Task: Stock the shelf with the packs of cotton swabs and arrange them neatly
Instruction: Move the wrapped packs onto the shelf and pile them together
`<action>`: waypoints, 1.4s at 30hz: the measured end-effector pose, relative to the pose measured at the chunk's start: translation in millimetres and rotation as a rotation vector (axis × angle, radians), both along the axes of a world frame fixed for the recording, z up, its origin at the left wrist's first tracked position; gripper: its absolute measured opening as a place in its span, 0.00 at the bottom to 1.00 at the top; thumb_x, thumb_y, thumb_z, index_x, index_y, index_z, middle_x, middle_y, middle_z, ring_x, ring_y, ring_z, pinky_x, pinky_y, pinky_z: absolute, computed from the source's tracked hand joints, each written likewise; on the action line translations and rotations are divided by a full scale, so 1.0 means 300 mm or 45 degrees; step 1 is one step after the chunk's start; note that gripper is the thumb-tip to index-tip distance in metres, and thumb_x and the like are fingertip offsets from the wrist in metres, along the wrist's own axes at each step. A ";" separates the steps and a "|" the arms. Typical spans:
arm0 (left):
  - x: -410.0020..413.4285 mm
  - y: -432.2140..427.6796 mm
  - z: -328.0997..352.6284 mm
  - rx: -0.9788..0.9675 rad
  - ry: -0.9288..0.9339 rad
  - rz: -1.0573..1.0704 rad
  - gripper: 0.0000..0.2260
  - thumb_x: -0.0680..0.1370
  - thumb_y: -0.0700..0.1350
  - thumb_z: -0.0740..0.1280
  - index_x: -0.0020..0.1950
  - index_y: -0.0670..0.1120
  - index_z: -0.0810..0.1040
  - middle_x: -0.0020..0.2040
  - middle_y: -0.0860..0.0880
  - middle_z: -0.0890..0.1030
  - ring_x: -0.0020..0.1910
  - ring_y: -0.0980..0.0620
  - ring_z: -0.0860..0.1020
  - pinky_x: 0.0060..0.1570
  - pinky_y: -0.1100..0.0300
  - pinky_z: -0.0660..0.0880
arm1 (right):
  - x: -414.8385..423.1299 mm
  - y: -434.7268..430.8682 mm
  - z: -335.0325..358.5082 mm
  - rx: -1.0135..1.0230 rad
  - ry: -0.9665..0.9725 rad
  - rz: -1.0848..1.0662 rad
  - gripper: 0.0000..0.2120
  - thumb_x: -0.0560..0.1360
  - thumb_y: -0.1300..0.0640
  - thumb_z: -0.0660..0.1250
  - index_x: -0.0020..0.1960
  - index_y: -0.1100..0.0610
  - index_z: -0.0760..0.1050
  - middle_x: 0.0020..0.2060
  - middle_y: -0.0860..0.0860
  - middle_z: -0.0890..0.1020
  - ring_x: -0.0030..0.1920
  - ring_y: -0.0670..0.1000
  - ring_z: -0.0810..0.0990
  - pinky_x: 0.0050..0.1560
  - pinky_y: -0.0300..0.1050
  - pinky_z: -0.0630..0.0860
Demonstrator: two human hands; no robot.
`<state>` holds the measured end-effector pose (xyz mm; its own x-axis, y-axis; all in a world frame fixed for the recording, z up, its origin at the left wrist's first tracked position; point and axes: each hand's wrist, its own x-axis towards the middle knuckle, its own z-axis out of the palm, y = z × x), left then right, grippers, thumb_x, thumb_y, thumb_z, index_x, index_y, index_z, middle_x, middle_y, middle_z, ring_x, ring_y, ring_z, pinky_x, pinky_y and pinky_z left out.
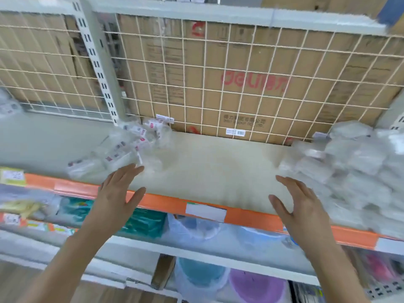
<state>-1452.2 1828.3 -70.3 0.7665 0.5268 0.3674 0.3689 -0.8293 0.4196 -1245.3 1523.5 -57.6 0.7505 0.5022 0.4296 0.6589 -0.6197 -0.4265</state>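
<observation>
A beige shelf (pixel 218 162) with an orange front strip runs across the view. On its left lies a loose heap of clear packs with red and white labels (pixel 122 149), blurred. A bigger pile of clear packs (pixel 354 167) covers the shelf's right end. My left hand (pixel 119 193) hovers at the front edge with straight fingers, fingertips near the left heap, holding nothing. My right hand (pixel 299 204) is held flat and upright just left of the right pile, also holding nothing.
A wire grid (pixel 218 62) backs the shelf, with cardboard boxes (pixel 251 84) behind it. A slotted upright post (pixel 98 62) stands at the back left. Lower shelves hold teal packs (pixel 144 221) and blue and purple plastic tubs (pixel 255 285).
</observation>
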 end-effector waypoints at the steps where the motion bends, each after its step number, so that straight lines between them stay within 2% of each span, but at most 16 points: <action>1: -0.049 0.031 0.000 0.002 -0.013 0.043 0.26 0.74 0.58 0.56 0.66 0.45 0.74 0.64 0.42 0.75 0.61 0.37 0.74 0.57 0.39 0.70 | -0.016 0.049 0.006 0.000 -0.015 0.020 0.21 0.71 0.48 0.63 0.61 0.57 0.76 0.55 0.55 0.80 0.52 0.61 0.79 0.46 0.53 0.75; 6: -0.307 0.205 0.011 0.016 -0.053 0.216 0.26 0.74 0.58 0.55 0.65 0.45 0.75 0.64 0.43 0.75 0.60 0.38 0.74 0.58 0.42 0.69 | -0.131 0.326 0.031 0.016 -0.078 0.137 0.17 0.73 0.56 0.71 0.60 0.57 0.77 0.55 0.55 0.80 0.52 0.61 0.78 0.47 0.54 0.76; 10: -0.548 0.398 0.010 0.013 -0.085 0.343 0.26 0.73 0.58 0.56 0.66 0.46 0.74 0.64 0.44 0.75 0.61 0.42 0.73 0.59 0.41 0.70 | -0.291 0.575 0.041 0.009 -0.034 0.250 0.18 0.72 0.56 0.71 0.61 0.55 0.76 0.56 0.53 0.79 0.55 0.57 0.77 0.49 0.52 0.74; 18: -0.965 0.719 0.037 0.089 -0.108 0.522 0.24 0.74 0.56 0.56 0.62 0.42 0.77 0.62 0.41 0.76 0.57 0.37 0.76 0.52 0.42 0.72 | -0.609 1.072 0.053 0.000 0.067 0.480 0.18 0.75 0.52 0.66 0.64 0.51 0.73 0.61 0.48 0.76 0.61 0.53 0.73 0.52 0.49 0.70; 21: -1.099 0.806 0.047 0.079 -0.159 0.565 0.21 0.73 0.55 0.58 0.63 0.48 0.72 0.61 0.41 0.76 0.56 0.36 0.76 0.51 0.41 0.72 | -0.715 1.224 0.052 -0.012 0.080 0.579 0.18 0.75 0.52 0.66 0.64 0.50 0.73 0.60 0.47 0.76 0.61 0.52 0.72 0.49 0.47 0.69; 23: -1.178 0.863 0.047 0.086 -0.153 0.573 0.19 0.74 0.54 0.59 0.63 0.50 0.72 0.61 0.42 0.76 0.57 0.38 0.75 0.52 0.41 0.73 | -0.769 1.317 0.057 -0.025 0.093 0.633 0.18 0.75 0.52 0.66 0.65 0.50 0.72 0.60 0.47 0.75 0.60 0.52 0.73 0.49 0.46 0.69; 25: -1.252 0.915 0.042 0.083 -0.117 0.563 0.18 0.76 0.53 0.59 0.61 0.47 0.76 0.63 0.45 0.76 0.60 0.41 0.75 0.54 0.40 0.73 | -0.812 1.405 0.062 -0.027 0.106 0.686 0.19 0.75 0.53 0.66 0.65 0.51 0.72 0.62 0.48 0.75 0.60 0.53 0.74 0.52 0.47 0.70; 27: -1.312 0.951 0.035 0.048 -0.127 0.646 0.19 0.76 0.53 0.59 0.61 0.44 0.76 0.64 0.46 0.75 0.61 0.41 0.74 0.55 0.40 0.72 | -0.846 1.488 0.065 -0.023 0.090 0.742 0.19 0.75 0.54 0.67 0.65 0.52 0.72 0.62 0.49 0.75 0.63 0.53 0.73 0.56 0.48 0.70; 29: -1.353 0.974 0.028 0.026 -0.163 0.754 0.21 0.75 0.54 0.58 0.65 0.48 0.74 0.64 0.47 0.74 0.60 0.40 0.73 0.56 0.41 0.71 | -0.871 1.564 0.063 -0.028 0.085 0.788 0.18 0.75 0.53 0.67 0.65 0.52 0.73 0.63 0.49 0.74 0.63 0.52 0.72 0.57 0.50 0.71; 33: -1.401 1.054 0.011 -0.001 -0.155 0.817 0.19 0.73 0.55 0.56 0.64 0.55 0.68 0.64 0.48 0.74 0.60 0.41 0.73 0.57 0.45 0.70 | -0.895 1.718 0.049 -0.055 0.090 0.825 0.18 0.75 0.53 0.66 0.65 0.51 0.72 0.63 0.48 0.74 0.64 0.52 0.72 0.56 0.51 0.71; 39: -1.416 1.268 0.001 -0.005 -0.145 0.885 0.22 0.73 0.55 0.56 0.65 0.51 0.71 0.63 0.51 0.73 0.59 0.44 0.72 0.56 0.49 0.67 | -0.892 1.990 0.039 -0.061 0.106 0.870 0.19 0.75 0.52 0.65 0.66 0.50 0.71 0.64 0.47 0.73 0.64 0.50 0.71 0.56 0.50 0.71; 42: -1.413 1.417 0.003 0.029 -0.121 0.903 0.18 0.76 0.49 0.64 0.66 0.49 0.72 0.65 0.50 0.73 0.60 0.42 0.72 0.58 0.49 0.67 | -0.883 2.133 0.045 -0.032 0.116 0.853 0.19 0.75 0.52 0.66 0.65 0.50 0.72 0.63 0.47 0.74 0.64 0.51 0.72 0.55 0.49 0.71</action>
